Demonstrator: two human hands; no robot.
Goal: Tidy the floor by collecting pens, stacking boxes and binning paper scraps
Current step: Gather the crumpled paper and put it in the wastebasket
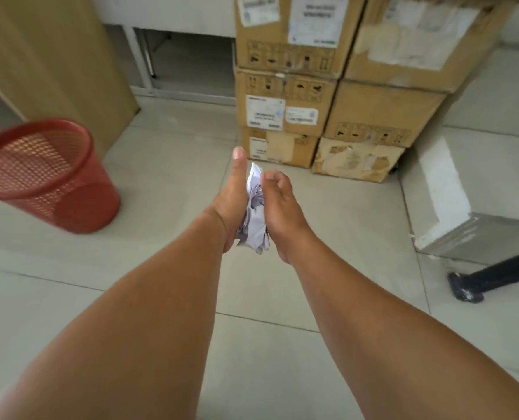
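Observation:
A wad of crumpled white paper scraps [254, 216] is pressed between my two hands at the middle of the view. My left hand [232, 195] holds it from the left with the thumb pointing up. From the right, my right hand [278, 204] clasps it with curled fingers. A red mesh waste bin [40, 174] stands on the floor to the left, its mouth tipped toward me; I see nothing inside it. Brown cardboard boxes [288, 107] are stacked in two columns against the far wall, behind my hands.
The floor is pale tile [167, 183]. A wooden cabinet side [55, 56] rises behind the bin. At the right stand a white and grey block [464, 204] and a black furniture leg [476, 286].

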